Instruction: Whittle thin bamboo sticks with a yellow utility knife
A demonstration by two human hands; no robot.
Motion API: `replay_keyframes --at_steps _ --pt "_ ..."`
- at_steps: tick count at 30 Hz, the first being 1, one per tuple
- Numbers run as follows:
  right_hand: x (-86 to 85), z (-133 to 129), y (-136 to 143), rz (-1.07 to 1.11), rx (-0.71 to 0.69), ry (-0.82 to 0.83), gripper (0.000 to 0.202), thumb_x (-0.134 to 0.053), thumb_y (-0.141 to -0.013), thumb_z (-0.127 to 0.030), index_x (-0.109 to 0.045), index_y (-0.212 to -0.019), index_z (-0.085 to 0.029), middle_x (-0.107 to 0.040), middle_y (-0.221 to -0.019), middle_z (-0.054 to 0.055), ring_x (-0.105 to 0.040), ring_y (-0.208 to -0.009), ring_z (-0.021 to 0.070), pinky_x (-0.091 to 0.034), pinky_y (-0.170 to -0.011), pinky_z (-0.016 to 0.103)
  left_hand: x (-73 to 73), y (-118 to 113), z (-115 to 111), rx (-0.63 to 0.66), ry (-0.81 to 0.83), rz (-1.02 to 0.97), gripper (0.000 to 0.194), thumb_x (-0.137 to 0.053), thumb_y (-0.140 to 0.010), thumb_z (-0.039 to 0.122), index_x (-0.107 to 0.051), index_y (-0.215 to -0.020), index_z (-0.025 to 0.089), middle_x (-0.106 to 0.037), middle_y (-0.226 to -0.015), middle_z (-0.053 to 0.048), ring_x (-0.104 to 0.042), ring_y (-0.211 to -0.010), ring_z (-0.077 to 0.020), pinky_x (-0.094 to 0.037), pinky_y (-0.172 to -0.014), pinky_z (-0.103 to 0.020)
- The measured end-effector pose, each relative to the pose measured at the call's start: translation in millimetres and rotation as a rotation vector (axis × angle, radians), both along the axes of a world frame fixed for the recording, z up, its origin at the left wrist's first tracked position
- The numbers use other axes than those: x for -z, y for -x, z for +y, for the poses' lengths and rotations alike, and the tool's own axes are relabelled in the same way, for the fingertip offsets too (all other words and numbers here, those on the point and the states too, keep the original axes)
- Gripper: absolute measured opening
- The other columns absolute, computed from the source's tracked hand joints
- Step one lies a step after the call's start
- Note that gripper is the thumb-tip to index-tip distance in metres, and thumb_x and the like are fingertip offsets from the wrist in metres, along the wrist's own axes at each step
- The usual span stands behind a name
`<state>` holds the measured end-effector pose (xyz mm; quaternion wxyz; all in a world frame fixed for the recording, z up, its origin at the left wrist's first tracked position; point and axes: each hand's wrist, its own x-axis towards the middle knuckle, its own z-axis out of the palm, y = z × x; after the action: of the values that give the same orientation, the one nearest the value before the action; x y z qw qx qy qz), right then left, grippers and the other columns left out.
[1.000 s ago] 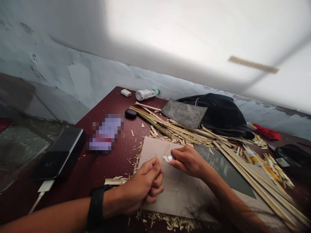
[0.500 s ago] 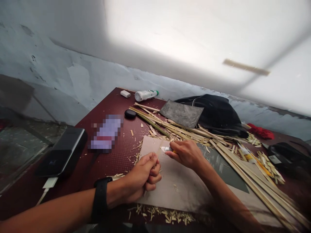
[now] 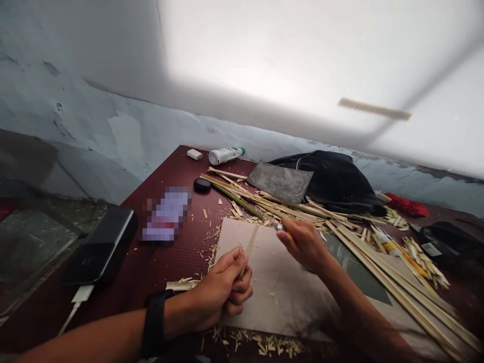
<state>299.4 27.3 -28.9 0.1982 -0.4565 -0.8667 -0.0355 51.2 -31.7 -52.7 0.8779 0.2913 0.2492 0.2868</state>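
Between the thumb and fingers of my left hand (image 3: 229, 282) is a thin bamboo strip (image 3: 251, 242), its free end pointing up and away from me. My right hand (image 3: 304, 241) is closed around a utility knife (image 3: 280, 227), of which only the metal front end shows. The knife is apart from the strip, to its right. Both hands are over a pale board (image 3: 272, 282) with a few shavings on it. Long bamboo strips (image 3: 381, 267) lie to the right of my right forearm, partly over a dark green sheet (image 3: 355, 267).
On the left of the dark red table are a power bank (image 3: 100, 247) with a white cable and a blurred phone (image 3: 166, 214). A bottle (image 3: 226, 155), a grey sheet (image 3: 280, 180) and black cloth (image 3: 328, 176) lie at the back. Shavings (image 3: 264, 343) litter the front edge.
My right hand has drawn the knife away from the strip, to the right. More of the bamboo strip now shows above my left hand. The whole view has shifted slightly.
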Motion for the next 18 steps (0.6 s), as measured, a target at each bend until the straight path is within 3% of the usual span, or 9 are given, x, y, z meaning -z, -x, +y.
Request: replay_keyframes --at_steps 4,7,18 --pt "6.3 -9.0 22.9 -0.034 -0.225 0.106 0.054 -0.025 -0.100 -0.062 -0.037 -0.067 -0.021 -0.043 -0.058 -0.003 -0.035 -0.052 0.0109 -0.023 -0.056 0.029 -3.1 1.2 -0.6 0.011 0.015 0.008 0.040 -0.054 -0.091 0.055 -0.030 -0.079 0.026 -0.031 -0.058 0.011 -0.019 -0.045 -0.0056 -0.007 -0.040 -0.019" --pt "7.3 -10.8 28.6 -0.057 -0.282 0.153 0.052 -0.026 -0.101 -0.061 -0.038 -0.069 -0.021 -0.043 -0.060 -0.003 -0.034 -0.053 0.0109 -0.020 -0.056 0.029 -4.2 1.3 -0.8 0.028 0.028 0.006 0.039 -0.052 -0.091 0.057 -0.031 -0.080 0.026 -0.031 -0.058 0.011 -0.019 -0.045 -0.0057 -0.008 -0.041 -0.019" --pt "13.0 -4.8 28.4 -0.188 -0.110 -0.034 0.052 -0.034 -0.101 -0.057 -0.048 -0.070 -0.019 -0.051 -0.059 0.000 -0.040 -0.052 0.0113 -0.017 -0.056 0.031 -3.0 2.7 1.7 0.018 0.071 0.013 0.036 -0.051 -0.092 0.055 -0.033 -0.082 0.026 -0.030 -0.060 0.011 -0.018 -0.044 -0.0044 -0.007 -0.040 -0.018"
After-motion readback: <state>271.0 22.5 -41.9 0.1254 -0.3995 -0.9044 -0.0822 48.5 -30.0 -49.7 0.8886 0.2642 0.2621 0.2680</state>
